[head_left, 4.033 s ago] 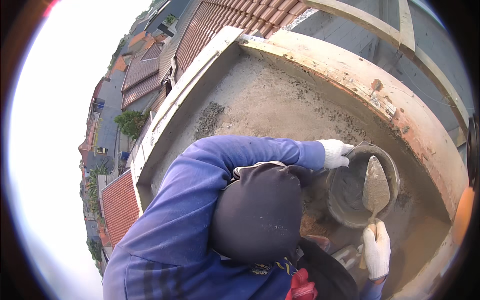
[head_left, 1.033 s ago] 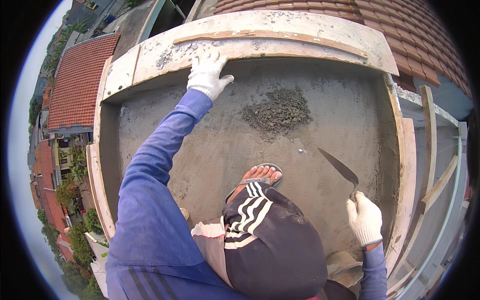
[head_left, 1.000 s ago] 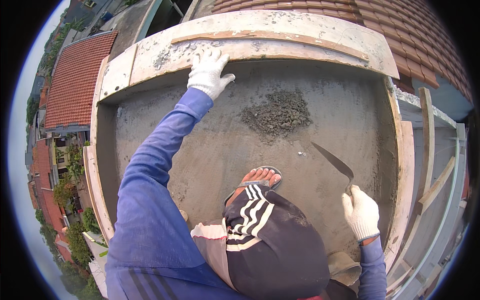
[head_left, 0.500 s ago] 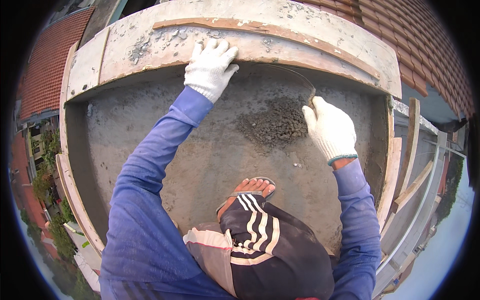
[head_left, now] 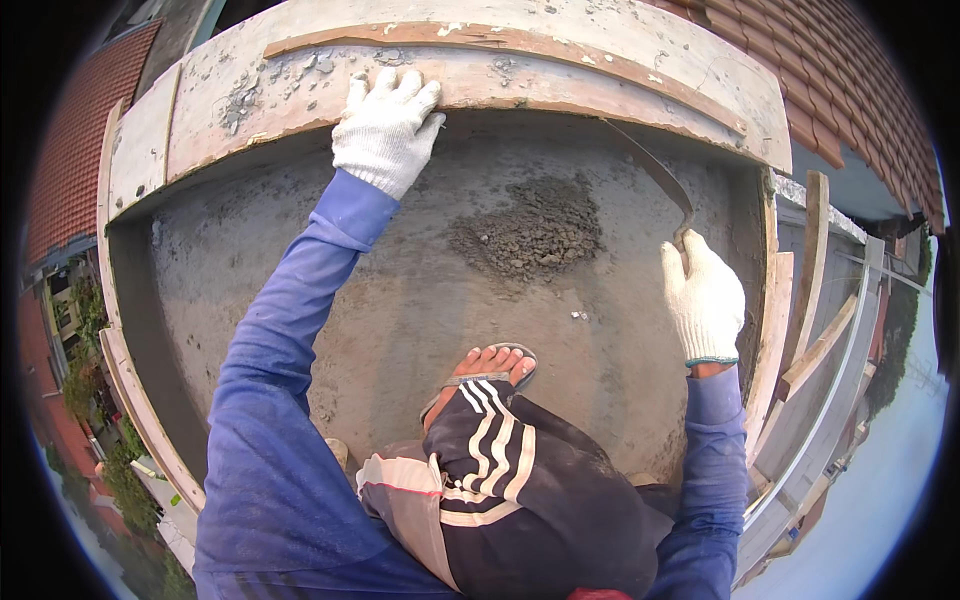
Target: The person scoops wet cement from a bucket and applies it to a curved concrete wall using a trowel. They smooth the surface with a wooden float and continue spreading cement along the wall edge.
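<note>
My left hand (head_left: 385,135), in a white knit glove, lies with fingers apart on the lower edge of a pale, cement-spotted board (head_left: 700,110) along the far wall of a cement-lined enclosure. My right hand (head_left: 703,300), also gloved, grips the handle of a trowel (head_left: 655,168); its blade points up and left, its tip at the board's underside. Between and a little below the trowel and my left hand, a heap of wet, lumpy mortar (head_left: 530,230) sits on the grey cement floor (head_left: 290,290). My sandalled foot (head_left: 487,365) stands below the heap.
A thin wooden strip (head_left: 515,42) lies on the far board among crumbs. Boards form the left edge (head_left: 150,410) and right edge (head_left: 775,330). Timbers (head_left: 815,260) are outside at the right. Tiled roofs (head_left: 840,90) and trees surround the raised spot.
Four seconds ago my left hand held a bucket beneath the trowel. Since then the trowel rose to the far board; in the last half second my right hand moved right and down.
</note>
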Demonstrator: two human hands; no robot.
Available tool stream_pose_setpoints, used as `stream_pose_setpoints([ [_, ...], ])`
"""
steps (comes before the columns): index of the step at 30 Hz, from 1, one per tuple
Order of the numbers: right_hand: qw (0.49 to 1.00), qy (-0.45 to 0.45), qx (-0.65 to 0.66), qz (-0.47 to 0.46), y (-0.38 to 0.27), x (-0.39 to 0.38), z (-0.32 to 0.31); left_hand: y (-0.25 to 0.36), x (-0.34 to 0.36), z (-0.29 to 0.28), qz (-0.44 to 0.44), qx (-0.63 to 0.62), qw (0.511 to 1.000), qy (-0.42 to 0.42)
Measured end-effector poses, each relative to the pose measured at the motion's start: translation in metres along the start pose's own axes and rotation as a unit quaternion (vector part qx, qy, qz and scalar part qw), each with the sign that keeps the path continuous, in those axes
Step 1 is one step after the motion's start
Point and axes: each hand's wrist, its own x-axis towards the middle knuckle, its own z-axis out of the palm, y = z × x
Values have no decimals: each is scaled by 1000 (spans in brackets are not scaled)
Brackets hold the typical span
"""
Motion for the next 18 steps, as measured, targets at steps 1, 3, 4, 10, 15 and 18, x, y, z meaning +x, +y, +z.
stream_pose_setpoints([
  [1,1000,13,-15,1,2,-7,0,-1,0,3,2,-8,1000,10],
  [3,999,41,-20,-24,1,-15,8,0,0,1,6,-1,1000,7],
  [4,998,56,-22,-35,-2,-19,12,1,1,1,10,2,1000,6],
  [10,997,17,66,-27,-20,19,36,3,1,2,9,0,1000,16],
  [15,988,-23,141,59,6,19,32,2,-1,7,19,1,999,44],
  [18,987,-28,127,97,19,7,26,4,-2,7,17,-7,999,43],
])
